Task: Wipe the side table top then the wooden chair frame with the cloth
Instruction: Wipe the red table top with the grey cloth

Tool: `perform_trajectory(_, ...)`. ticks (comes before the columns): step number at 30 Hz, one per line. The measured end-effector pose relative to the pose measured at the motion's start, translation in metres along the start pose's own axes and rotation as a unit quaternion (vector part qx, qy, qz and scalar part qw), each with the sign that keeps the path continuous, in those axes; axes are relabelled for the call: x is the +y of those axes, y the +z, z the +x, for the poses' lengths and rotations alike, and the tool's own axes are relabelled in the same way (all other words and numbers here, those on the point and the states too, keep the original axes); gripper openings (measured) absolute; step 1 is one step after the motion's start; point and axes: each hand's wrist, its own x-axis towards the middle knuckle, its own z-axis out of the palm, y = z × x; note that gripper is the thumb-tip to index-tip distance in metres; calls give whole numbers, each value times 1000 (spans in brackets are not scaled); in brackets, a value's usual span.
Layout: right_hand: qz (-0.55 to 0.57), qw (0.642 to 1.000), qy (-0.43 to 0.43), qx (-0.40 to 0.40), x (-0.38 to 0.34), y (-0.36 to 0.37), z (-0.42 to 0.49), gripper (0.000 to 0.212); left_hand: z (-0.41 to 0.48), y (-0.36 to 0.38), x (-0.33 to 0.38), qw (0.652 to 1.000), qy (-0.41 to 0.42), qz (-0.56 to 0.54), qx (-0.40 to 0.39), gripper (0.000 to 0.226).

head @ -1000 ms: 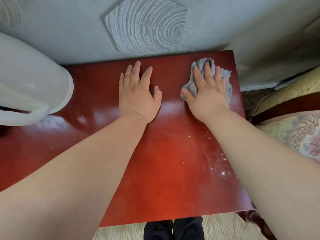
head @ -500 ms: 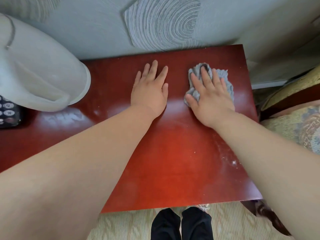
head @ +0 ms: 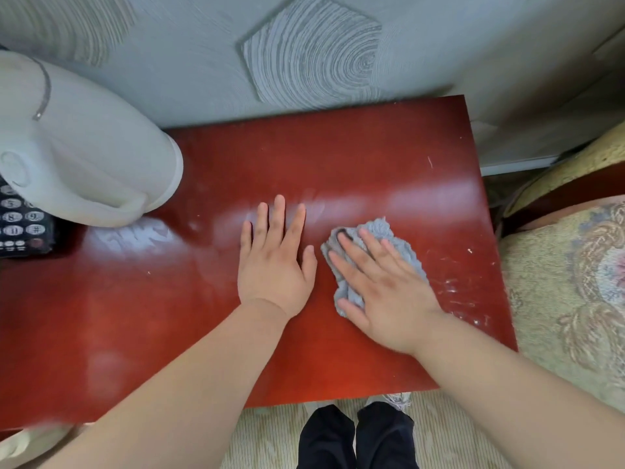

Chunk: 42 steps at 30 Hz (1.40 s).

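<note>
A glossy red-brown side table top fills the middle of the view, against a grey patterned wall. A crumpled grey cloth lies on it right of centre. My right hand presses flat on the cloth with straight, spread fingers. My left hand rests flat on the bare table just left of the cloth, fingers straight. White dust specks mark the table near its right edge. The chair's dark wooden frame shows at the far right, between cushions.
A large white rounded appliance stands on the table's left part, with a black keypad phone beside it. A floral chair cushion sits right of the table. My dark trouser legs and a striped pale floor lie below the front edge.
Both hands have slid from the table's back edge toward me. The cloth came along under my right hand, and the bare back strip of the table now shows.
</note>
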Motion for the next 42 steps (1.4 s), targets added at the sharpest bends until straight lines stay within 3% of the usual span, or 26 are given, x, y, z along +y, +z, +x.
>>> perform_trajectory(5,18,991,133,16,38,-23,48,79,0,1,0,1000,-1,12,-4,70)
perform_trajectory(8,45,981,187,22,20,-22,45,75,-2,2,1,1000,-3,10,2,70)
perform_trajectory(13,43,993,111,-16,-33,2,-27,73,-2,1,2,1000,0,6,3,70)
perform_trajectory(17,6,1000,29,-8,-1,5,-25,77,-1,0,2,1000,-2,8,10,71)
perform_trajectory(19,-3,998,62,8,28,-5,-3,79,-1,1,1,1000,-1,13,13,71)
perform_trajectory(21,8,989,148,6,48,-17,19,80,-2,2,1,1000,0,15,17,72)
perform_trajectory(24,47,973,227,14,31,-18,24,81,-3,3,1,1000,-1,13,17,72)
perform_trajectory(29,56,985,165,-12,-35,10,-48,81,-3,0,2,1000,-1,12,12,72)
perform_trajectory(33,33,995,95,-12,-11,15,-56,85,-2,0,2,1000,-3,9,15,72)
perform_trajectory(38,30,977,211,5,40,-6,-14,91,-2,0,2,1000,-2,0,24,72)
perform_trajectory(42,54,965,256,7,24,-7,-12,86,-3,1,2,1000,-3,-8,30,72)
